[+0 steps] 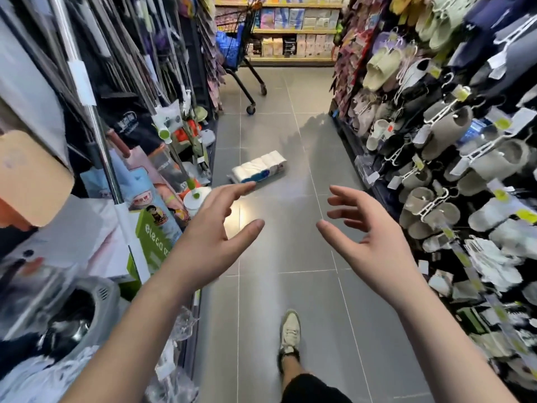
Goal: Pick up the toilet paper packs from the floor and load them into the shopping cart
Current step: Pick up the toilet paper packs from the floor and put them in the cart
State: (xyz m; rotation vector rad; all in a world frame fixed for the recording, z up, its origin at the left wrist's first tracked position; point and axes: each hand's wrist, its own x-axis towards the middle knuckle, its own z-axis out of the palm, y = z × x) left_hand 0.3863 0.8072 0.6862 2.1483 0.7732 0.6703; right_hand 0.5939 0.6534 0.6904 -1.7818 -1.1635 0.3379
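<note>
A white toilet paper pack [258, 170] with blue print lies flat on the grey tile floor, a little left of the aisle's middle. My left hand [215, 237] and my right hand [366, 237] are both stretched out in front of me, palms facing each other, fingers spread and empty, still short of the pack. The shopping cart [241, 50] stands at the far end of the aisle, with a blue pack inside its basket.
Mops, brooms and boxed goods [151, 228] crowd the left shelving. Slippers on hangers [436, 146] fill the right rack. The tiled aisle [290, 301] runs between them, and my right foot in a pale sneaker [289, 330] is on it. More shelves [293, 30] close off the far end.
</note>
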